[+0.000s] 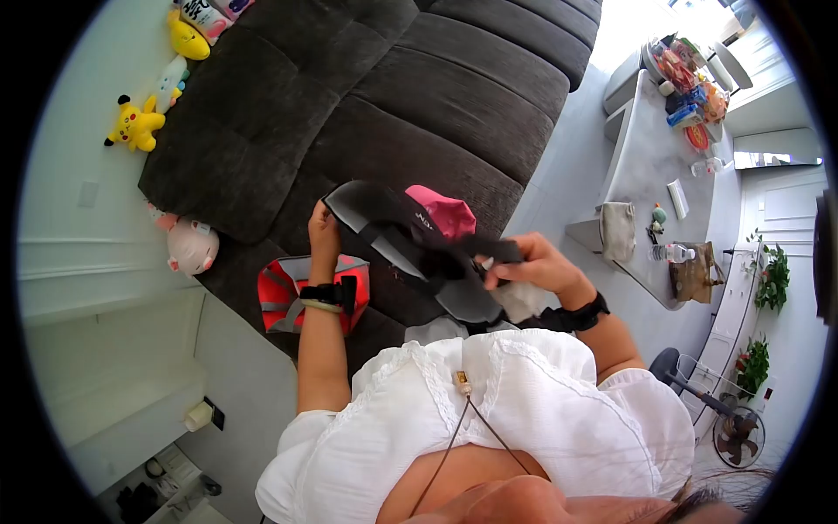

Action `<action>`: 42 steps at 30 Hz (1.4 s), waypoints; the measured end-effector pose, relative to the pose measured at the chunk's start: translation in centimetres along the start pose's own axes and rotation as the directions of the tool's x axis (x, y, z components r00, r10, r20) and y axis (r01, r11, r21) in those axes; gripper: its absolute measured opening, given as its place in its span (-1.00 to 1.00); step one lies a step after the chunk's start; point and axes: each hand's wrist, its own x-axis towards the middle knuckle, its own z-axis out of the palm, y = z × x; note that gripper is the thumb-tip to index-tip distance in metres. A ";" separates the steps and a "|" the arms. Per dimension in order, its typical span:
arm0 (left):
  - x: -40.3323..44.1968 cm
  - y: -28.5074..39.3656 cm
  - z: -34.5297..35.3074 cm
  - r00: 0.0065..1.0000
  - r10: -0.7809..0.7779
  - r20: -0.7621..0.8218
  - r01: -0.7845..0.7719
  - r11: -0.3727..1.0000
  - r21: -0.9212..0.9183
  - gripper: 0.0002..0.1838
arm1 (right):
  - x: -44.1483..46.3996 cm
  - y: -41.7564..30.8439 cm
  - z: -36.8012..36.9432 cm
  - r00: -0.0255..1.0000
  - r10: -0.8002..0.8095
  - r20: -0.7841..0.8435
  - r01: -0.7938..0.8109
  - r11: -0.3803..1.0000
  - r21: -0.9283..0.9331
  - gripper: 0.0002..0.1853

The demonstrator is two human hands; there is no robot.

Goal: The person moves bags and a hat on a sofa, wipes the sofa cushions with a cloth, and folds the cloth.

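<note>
Basically a big dark sofa [463,83] at 12 o'clock, with a black-and-grey fabric item [406,249] held mid-view above it.

Left hand [324,231], around 10, has fingers curled closed on the item's corner; right hand [543,264], at 3, is closed on its black strap [496,248]. Just past it toward 12 there's a pink cloth [447,210], and a red-and-grey bag [281,299] by the left wrist, between 8 and 9. Yellow plush [136,126] at 10, grey table [644,153] piled with packets [685,83] at 2, plants [772,279] at 3, fan [738,435] at 4.
</note>
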 end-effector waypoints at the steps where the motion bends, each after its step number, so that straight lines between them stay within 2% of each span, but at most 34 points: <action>1: -0.3 -0.1 0.7 0.997 0.033 -0.074 -0.021 0.988 0.154 -0.72 | 0.9 0.9 0.4 0.999 0.006 -0.039 -0.007 0.999 -0.031 -0.76; 3: -2.0 0.1 3.7 0.970 0.127 -0.206 -0.020 0.891 0.454 -0.74 | 3.0 4.8 0.4 0.994 0.020 -0.109 -0.030 0.996 -0.090 -0.77; 4: -3.2 0.1 5.4 0.980 0.105 -0.167 -0.038 0.932 0.359 -0.77 | 3.7 7.0 0.0 0.988 0.041 -0.147 -0.055 0.994 -0.097 -0.78; 5: -4.5 -0.2 6.9 0.993 0.049 -0.109 -0.009 0.940 0.340 -0.77 | 4.6 9.4 -0.3 0.982 0.058 -0.182 -0.078 0.991 -0.105 -0.79; 6: -5.6 -0.6 8.0 0.980 0.200 -0.021 -0.151 0.801 0.580 -0.75 | 5.2 10.6 -0.5 0.973 0.075 -0.216 -0.102 0.988 -0.113 -0.79; 7: -6.8 0.9 9.5 0.973 0.229 0.029 -0.194 0.743 0.641 -0.73 | 5.4 11.0 -0.6 0.966 0.076 -0.249 -0.105 0.989 -0.106 -0.79; 8: -7.8 0.5 10.4 0.985 0.151 0.085 -0.171 0.777 0.605 -0.75 | 5.3 11.3 -0.5 0.956 0.080 -0.282 -0.111 0.989 -0.096 -0.79; 9: -8.9 -0.2 11.2 0.992 -0.027 0.120 -0.052 0.793 0.607 -0.71 | 5.2 11.6 -0.5 0.945 0.084 -0.316 -0.117 0.989 -0.088 -0.79; 11: -10.7 -3.6 12.3 0.979 -0.034 0.201 -0.127 0.671 0.731 -0.61 | 5.2 12.3 -1.2 0.933 0.103 -0.344 -0.126 0.991 -0.043 -0.76; 13: -12.1 -4.8 12.4 0.953 -0.144 0.267 -0.170 0.478 0.862 -0.57 | 5.1 11.3 -1.2 0.915 0.143 -0.378 -0.150 0.989 0.011 -0.74; 14: -12.6 -4.9 12.2 0.934 -0.205 0.291 -0.201 0.372 0.906 -0.54 | 5.0 10.7 -1.0 0.913 0.106 -0.395 -0.126 0.992 -0.026 -0.73; 17: -14.3 -8.1 10.8 0.891 -0.267 0.366 -0.328 0.179 0.928 -0.59 | 4.8 10.1 -1.1 0.898 0.140 -0.417 -0.127 0.990 0.059 -0.73; 20: -14.9 -10.6 8.8 0.885 -0.333 0.326 -0.267 0.212 0.940 -0.55 | 4.7 10.6 -1.3 0.892 0.151 -0.426 -0.118 0.988 0.103 -0.74; 21: -15.2 -11.2 8.1 0.899 -0.318 0.301 -0.163 0.394 0.904 -0.53 | 4.6 10.7 -1.3 0.888 0.161 -0.430 -0.121 0.986 0.118 -0.75; 23: -15.0 -10.2 7.2 0.921 -0.303 0.243 0.046 0.706 0.707 -0.50 | 4.8 10.8 -0.9 0.883 0.148 -0.446 -0.120 0.989 0.089 -0.75; 24: -15.2 -11.1 7.0 0.938 -0.306 0.163 0.191 0.849 0.492 -0.52 | 4.9 10.7 -0.7 0.880 0.141 -0.454 -0.121 0.990 0.075 -0.74; 25: -14.9 -9.6 7.1 0.880 -0.422 0.219 0.404 0.906 0.124 -0.54 | 5.0 10.5 -0.3 0.887 0.132 -0.443 -0.146 0.989 0.004 -0.75; 26: -14.0 -6.3 7.4 0.812 -0.493 0.313 0.571 0.782 -0.249 -0.56 | 5.2 10.2 0.2 0.895 0.124 -0.428 -0.169 0.983 -0.068 -0.75; 27: -13.2 -2.9 7.6 0.747 -0.508 0.428 0.661 0.501 -0.559 -0.57 | 5.5 10.2 0.7 0.904 0.117 -0.412 -0.189 0.972 -0.139 -0.75; 28: -12.7 -0.2 8.6 0.723 -0.507 0.470 0.690 0.500 -0.523 -0.56 | 5.9 10.7 1.5 0.931 0.120 -0.345 -0.199 0.959 -0.204 -0.75; 30: -13.5 -1.4 9.6 0.700 -0.488 0.521 0.714 0.461 -0.527 -0.58 | 6.6 11.8 3.3 0.969 0.132 -0.209 -0.198 0.921 -0.337 -0.75; 31: -13.8 -1.8 10.2 0.686 -0.477 0.549 0.727 0.441 -0.526 -0.59 | 6.9 11.6 4.1 0.986 0.091 -0.140 -0.156 0.801 -0.578 -0.72; 32: -13.5 1.2 11.2 0.684 -0.527 0.504 0.728 0.443 -0.524 -0.66 | 7.1 11.1 4.7 0.999 0.045 -0.025 -0.049 0.658 -0.751 -0.70; 33: -13.4 1.4 11.1 0.703 -0.535 0.468 0.708 0.472 -0.525 -0.67 | 7.4 10.4 5.3 0.995 0.024 0.098 0.074 0.480 -0.874 -0.68; 34: -13.4 1.5 10.8 0.721 -0.542 0.431 0.689 0.501 -0.524 -0.68 | 7.6 8.7 6.2 0.964 0.265 0.027 -0.102 0.460 -0.882 -0.68; 35: -13.3 1.6 10.4 0.737 -0.549 0.393 0.671 0.528 -0.520 -0.68 | 7.6 9.0 6.0 0.986 0.156 0.060 -0.041 0.576 -0.816 -0.69; 36: -13.3 1.5 9.4 0.750 -0.541 0.381 0.651 0.501 -0.570 -0.65 | 7.4 9.5 5.7 0.996 0.043 0.080 0.029 0.677 -0.736 -0.69; 37: -13.4 1.4 8.6 0.792 -0.523 0.315 0.590 0.527 -0.611 -0.58 | 7.3 10.0 5.2 0.994 -0.070 0.085 0.108 0.758 -0.644 -0.70; 38: -13.6 1.3 7.6 0.813 -0.520 0.261 0.535 0.493 -0.686 -0.55 | 7.3 10.3 4.0 0.996 -0.080 0.046 0.092 0.833 -0.546 -0.71; 41: -15.1 2.7 3.9 0.845 -0.512 0.156 0.421 0.456 -0.784 -0.48 | 7.5 12.6 -2.3 0.952 0.186 -0.243 -0.243 0.942 -0.231 -0.72; 42: -15.6 3.9 2.9 0.848 -0.519 0.109 0.422 0.536 -0.731 -0.47 | 7.7 13.8 -4.8 0.931 0.200 -0.304 -0.269 0.941 -0.206 -0.71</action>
